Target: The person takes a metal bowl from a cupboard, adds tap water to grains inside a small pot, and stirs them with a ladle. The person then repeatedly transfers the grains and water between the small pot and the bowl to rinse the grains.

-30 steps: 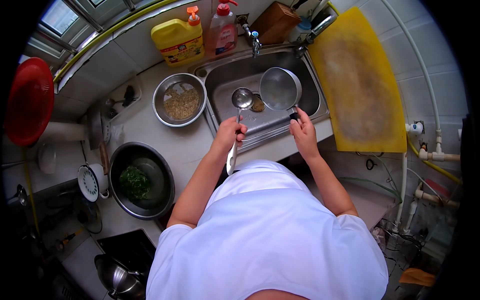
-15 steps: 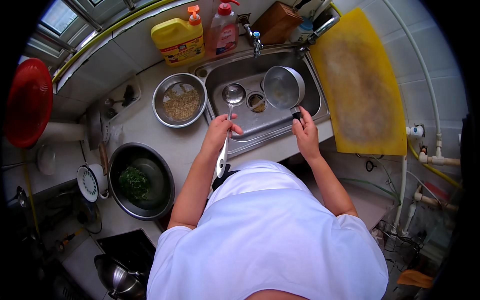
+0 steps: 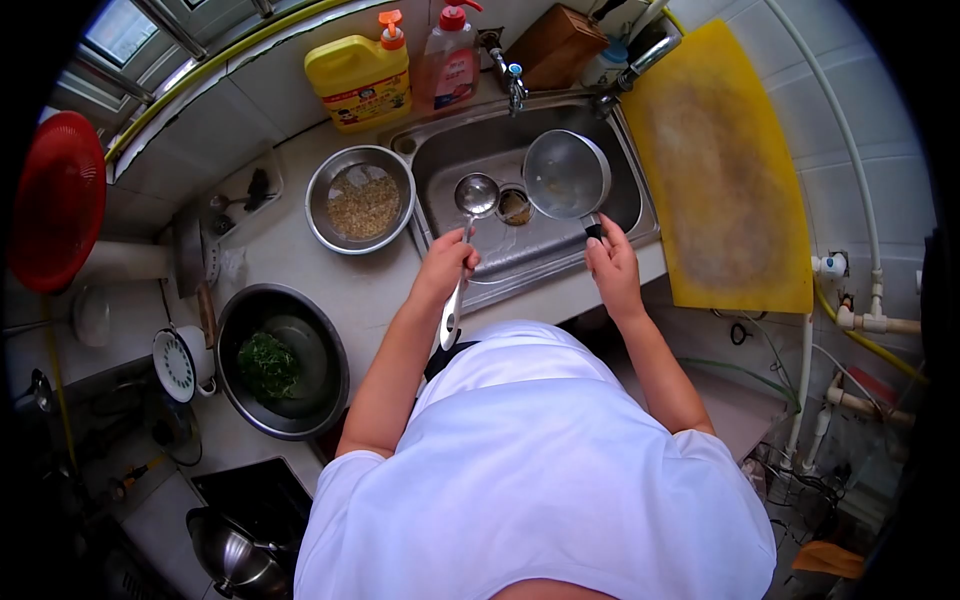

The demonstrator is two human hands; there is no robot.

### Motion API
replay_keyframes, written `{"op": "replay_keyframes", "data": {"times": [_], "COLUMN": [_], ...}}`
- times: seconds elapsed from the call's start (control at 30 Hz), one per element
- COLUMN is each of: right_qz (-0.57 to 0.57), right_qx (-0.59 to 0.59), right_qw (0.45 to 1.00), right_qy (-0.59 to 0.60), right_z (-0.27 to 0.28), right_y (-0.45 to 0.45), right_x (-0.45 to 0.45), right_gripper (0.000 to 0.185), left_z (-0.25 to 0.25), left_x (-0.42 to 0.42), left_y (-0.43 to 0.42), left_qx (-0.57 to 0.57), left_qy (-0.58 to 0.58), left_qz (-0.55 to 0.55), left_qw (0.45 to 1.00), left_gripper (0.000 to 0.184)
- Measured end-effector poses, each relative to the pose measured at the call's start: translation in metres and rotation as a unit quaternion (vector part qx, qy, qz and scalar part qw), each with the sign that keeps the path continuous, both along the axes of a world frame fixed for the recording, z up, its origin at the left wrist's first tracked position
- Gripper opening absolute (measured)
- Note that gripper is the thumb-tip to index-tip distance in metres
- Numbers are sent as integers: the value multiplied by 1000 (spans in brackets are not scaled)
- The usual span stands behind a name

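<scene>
My left hand (image 3: 448,265) is closed around the handle of a metal ladle (image 3: 477,195), whose bowl hangs over the sink (image 3: 450,150) near the drain. In my right hand (image 3: 614,262) is the black handle of a small grey saucepan (image 3: 566,175), held tilted over the right half of the sink with its inside showing. Between ladle and saucepan lies the drain (image 3: 514,206), with brownish bits in it. Left of the sink stands a steel bowl (image 3: 326,235) holding pale brown grains in water.
A large dark basin (image 3: 325,385) with chopped greens stands at the lower left. A yellow jug (image 3: 350,75) and a red-capped bottle (image 3: 447,65) stand behind. The faucet (image 3: 514,85) overhangs the sink; a yellow cutting board (image 3: 715,170) leans at right.
The ladle's bowl has shifted slightly right and down toward the drain, with my left hand moving along. The saucepan has moved a little left and nearly keeps its place.
</scene>
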State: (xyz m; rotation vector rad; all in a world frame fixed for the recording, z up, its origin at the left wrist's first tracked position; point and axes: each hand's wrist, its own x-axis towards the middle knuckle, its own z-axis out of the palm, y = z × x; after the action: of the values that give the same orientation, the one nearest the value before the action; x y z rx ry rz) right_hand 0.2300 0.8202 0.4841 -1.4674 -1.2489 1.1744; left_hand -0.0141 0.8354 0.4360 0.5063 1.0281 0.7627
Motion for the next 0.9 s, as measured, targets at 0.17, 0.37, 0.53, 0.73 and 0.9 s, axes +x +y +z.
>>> {"op": "replay_keyframes", "data": {"times": [0.17, 0.37, 0.53, 0.73, 0.9], "right_qz": [-19, -23, -8, 18, 23], "right_qx": [-154, -153, -116, -65, -28], "right_qw": [963, 966, 983, 989, 999], "right_qy": [219, 206, 141, 128, 27], "right_z": [17, 8, 8, -8, -13], "right_y": [1, 2, 1, 0, -6], "right_x": [-2, -5, -13, -14, -12], "right_gripper": [45, 45, 45, 43, 43], "left_z": [6, 6, 4, 14, 22], "left_x": [14, 21, 26, 25, 22], "left_y": [4, 6, 5, 5, 3], "left_qx": [-11, 7, -6, -6, 22], "left_qy": [7, 13, 16, 16, 21], "left_qz": [-38, -58, -43, -35, -66], "left_qw": [999, 998, 999, 999, 997], "left_gripper": [35, 30, 20, 9, 11]}}
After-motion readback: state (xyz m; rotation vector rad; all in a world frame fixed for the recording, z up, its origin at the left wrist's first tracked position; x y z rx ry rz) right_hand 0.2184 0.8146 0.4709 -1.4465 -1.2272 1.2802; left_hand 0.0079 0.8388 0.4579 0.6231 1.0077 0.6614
